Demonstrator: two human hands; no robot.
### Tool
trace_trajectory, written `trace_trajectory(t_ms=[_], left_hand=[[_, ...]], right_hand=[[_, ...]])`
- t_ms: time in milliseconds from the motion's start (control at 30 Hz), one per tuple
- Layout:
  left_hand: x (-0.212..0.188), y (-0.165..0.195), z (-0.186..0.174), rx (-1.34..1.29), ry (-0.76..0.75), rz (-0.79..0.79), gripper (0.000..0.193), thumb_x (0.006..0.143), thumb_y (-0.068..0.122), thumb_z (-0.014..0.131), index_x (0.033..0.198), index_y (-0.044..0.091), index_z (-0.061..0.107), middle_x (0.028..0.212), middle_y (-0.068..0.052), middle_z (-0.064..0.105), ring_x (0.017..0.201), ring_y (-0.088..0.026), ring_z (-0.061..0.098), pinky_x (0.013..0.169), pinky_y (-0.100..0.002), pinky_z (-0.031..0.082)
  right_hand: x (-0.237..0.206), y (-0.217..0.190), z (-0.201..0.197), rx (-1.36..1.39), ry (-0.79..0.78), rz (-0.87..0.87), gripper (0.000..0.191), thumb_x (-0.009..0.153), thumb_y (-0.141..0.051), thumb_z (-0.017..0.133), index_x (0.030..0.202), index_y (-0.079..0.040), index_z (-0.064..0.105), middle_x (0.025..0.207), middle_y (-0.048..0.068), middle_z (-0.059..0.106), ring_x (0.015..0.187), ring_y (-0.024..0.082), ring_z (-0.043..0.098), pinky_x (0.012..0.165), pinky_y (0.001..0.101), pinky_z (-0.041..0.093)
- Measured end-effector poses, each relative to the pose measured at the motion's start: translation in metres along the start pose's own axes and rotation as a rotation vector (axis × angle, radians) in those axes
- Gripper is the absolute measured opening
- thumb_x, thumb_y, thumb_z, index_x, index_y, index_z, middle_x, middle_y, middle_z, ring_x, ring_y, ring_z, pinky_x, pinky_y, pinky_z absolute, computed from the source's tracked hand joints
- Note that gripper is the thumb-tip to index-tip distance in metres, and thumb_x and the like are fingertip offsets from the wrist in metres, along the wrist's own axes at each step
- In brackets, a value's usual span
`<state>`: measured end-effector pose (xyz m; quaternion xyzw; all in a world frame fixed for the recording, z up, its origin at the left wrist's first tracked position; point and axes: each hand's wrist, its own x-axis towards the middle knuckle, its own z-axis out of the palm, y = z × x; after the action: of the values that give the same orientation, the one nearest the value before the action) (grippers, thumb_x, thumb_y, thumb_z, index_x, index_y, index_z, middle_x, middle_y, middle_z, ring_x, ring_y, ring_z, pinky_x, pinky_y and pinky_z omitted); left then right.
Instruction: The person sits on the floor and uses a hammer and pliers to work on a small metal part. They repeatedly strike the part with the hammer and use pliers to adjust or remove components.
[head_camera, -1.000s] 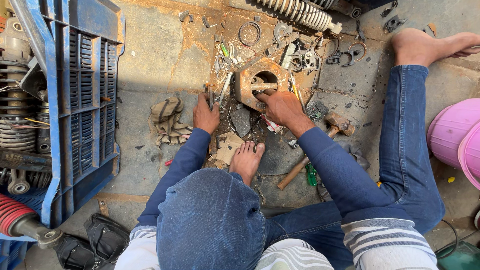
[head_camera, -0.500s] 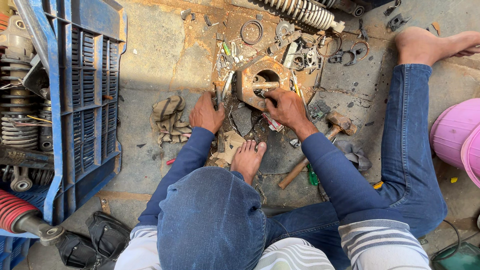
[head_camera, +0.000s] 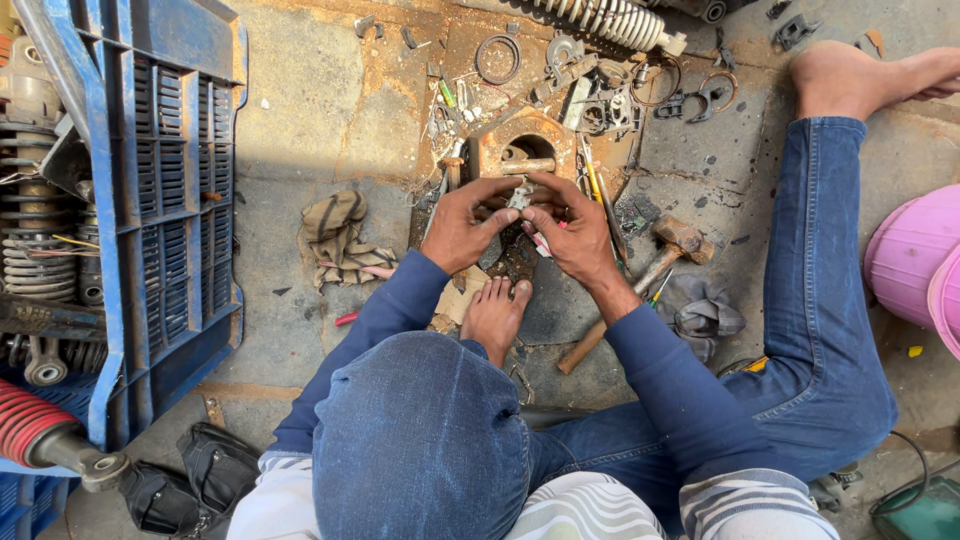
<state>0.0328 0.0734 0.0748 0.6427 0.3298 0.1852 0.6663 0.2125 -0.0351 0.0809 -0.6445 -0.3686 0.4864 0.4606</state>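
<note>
My left hand (head_camera: 462, 225) and my right hand (head_camera: 572, 232) meet over the oily floor, fingertips pinched together on a small pale metal part (head_camera: 520, 196). Just beyond the fingers sits a rusty orange metal housing (head_camera: 520, 140) with a round opening and a short shaft across it. My bare foot (head_camera: 497, 315) rests right below the hands, on scraps of cardboard. A yellow-handled screwdriver (head_camera: 592, 180) lies beside my right hand. A hammer (head_camera: 668, 250) with a wooden handle lies to the right of my right wrist.
A striped rag (head_camera: 335, 240) lies left of the hands and a grey cloth (head_camera: 705, 312) to the right. A blue crate (head_camera: 160, 200) with shock springs stands at the left. Rings, clamps and a coil spring (head_camera: 610, 20) litter the far floor. A pink bucket (head_camera: 915, 265) stands at the right edge.
My left hand has moved right, off the floor beside the housing, to join my right hand. Both now grip the small part between them, nearer to me than before.
</note>
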Motion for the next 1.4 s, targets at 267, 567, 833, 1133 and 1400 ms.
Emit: trace_trajectory(t_ms=[267,567,833,1133,1400], left_hand=[[-0.009,0.012,0.0,0.046,0.015,0.083,0.035,0.093,0.01,0.074,0.128,0.005,0.068,0.111,-0.01,0.071,0.101,-0.02,0.073,0.088,-0.033,0.06],[-0.015,0.033,0.01,0.323,0.161,0.289,0.034,0.089,0.004,0.074,0.122,0.005,0.069,0.111,-0.013,0.067,0.101,-0.032,0.071,0.085,-0.038,0.057],[-0.018,0.039,0.005,0.5,0.157,0.434,0.04,0.086,0.001,0.074,0.124,0.007,0.066,0.111,-0.011,0.068,0.103,-0.032,0.068,0.086,-0.04,0.057],[-0.024,0.033,0.014,0.556,0.192,0.41,0.039,0.085,0.003,0.075,0.123,0.008,0.067,0.104,-0.01,0.066,0.096,-0.031,0.067,0.079,-0.041,0.056],[-0.027,0.029,0.015,0.633,0.196,0.441,0.037,0.083,0.001,0.074,0.119,0.007,0.067,0.103,-0.008,0.066,0.095,-0.029,0.066,0.079,-0.04,0.056]], right_hand=[[-0.007,-0.009,0.004,0.138,-0.011,0.056,0.021,0.102,-0.01,0.068,0.121,-0.002,0.062,0.1,0.007,0.071,0.086,0.01,0.067,0.076,0.0257,0.058],[-0.011,-0.027,0.013,-0.238,0.169,-0.196,0.012,0.103,-0.011,0.068,0.108,0.0,0.065,0.104,0.006,0.066,0.087,0.011,0.063,0.076,0.0254,0.053],[-0.013,-0.027,0.028,-0.034,0.299,0.095,0.015,0.102,-0.016,0.068,0.103,-0.001,0.067,0.087,0.005,0.071,0.076,0.009,0.069,0.068,0.0251,0.057],[-0.021,-0.04,0.039,-0.468,0.368,-0.198,0.009,0.101,-0.007,0.067,0.099,0.002,0.064,0.089,0.013,0.065,0.074,0.023,0.067,0.065,0.0341,0.055],[-0.017,-0.011,0.043,-0.555,0.381,-0.072,0.018,0.105,-0.014,0.064,0.093,0.0,0.064,0.079,0.012,0.065,0.069,0.024,0.062,0.066,0.0409,0.048]])
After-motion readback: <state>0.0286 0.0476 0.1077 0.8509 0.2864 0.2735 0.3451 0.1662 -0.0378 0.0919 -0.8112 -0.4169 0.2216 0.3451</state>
